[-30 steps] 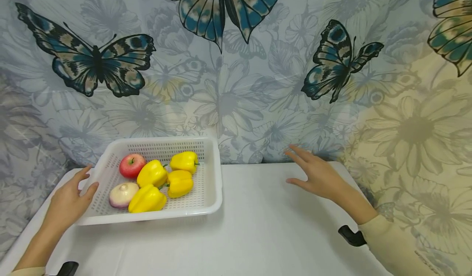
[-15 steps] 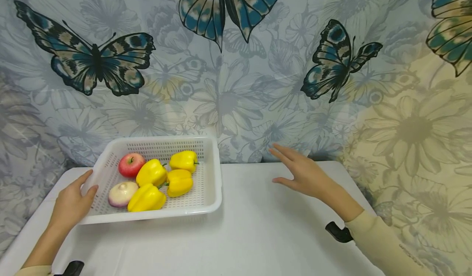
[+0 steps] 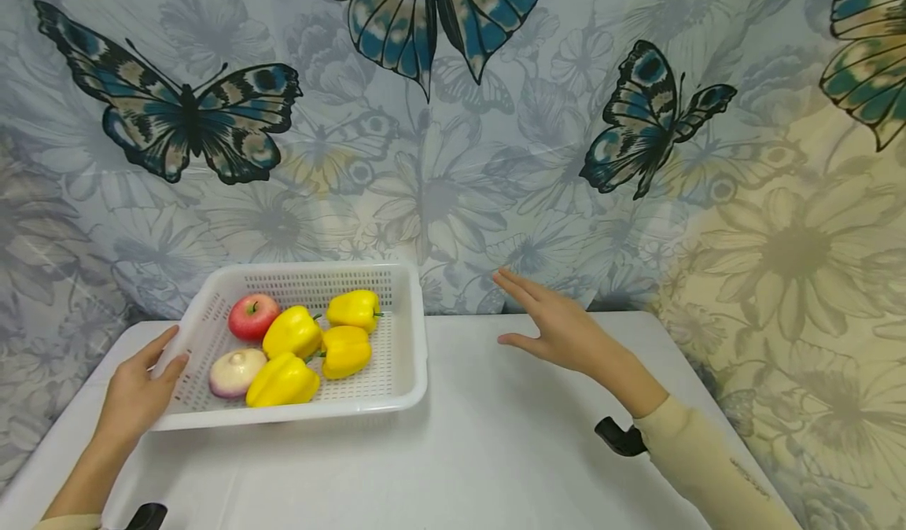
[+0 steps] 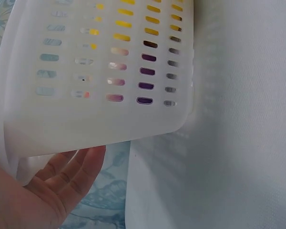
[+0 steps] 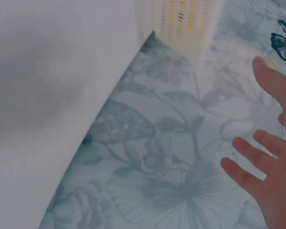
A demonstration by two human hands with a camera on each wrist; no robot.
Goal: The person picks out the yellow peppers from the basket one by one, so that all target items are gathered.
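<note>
A white plastic basket (image 3: 414, 341) stands at the left of the table, its side wall (image 4: 95, 119) slotted. Inside are a red apple (image 3: 253, 317), an onion (image 3: 237, 373) and several yellow bell peppers (image 3: 292, 332). My left hand (image 3: 138, 388) holds the basket's left end, thumb at the rim. In the left wrist view its fingers (image 4: 78, 179) reach under the rim, outside the wall. To the right of the basket, my right hand (image 3: 559, 329) hovers over the table with nothing in it, fingers extended and thumb apart. The right wrist view shows those fingers (image 5: 248, 174) spread.
The table (image 3: 467, 451) has a white cover. Behind it hangs a cloth (image 3: 453, 200) printed with butterflies and flowers, close to the basket's back rim. A black strap piece (image 3: 620, 437) sits at the right sleeve (image 3: 697, 455).
My left hand has moved slightly right onto the basket's left end. My right hand has moved left, nearer the basket. The basket and its contents have stayed in place.
</note>
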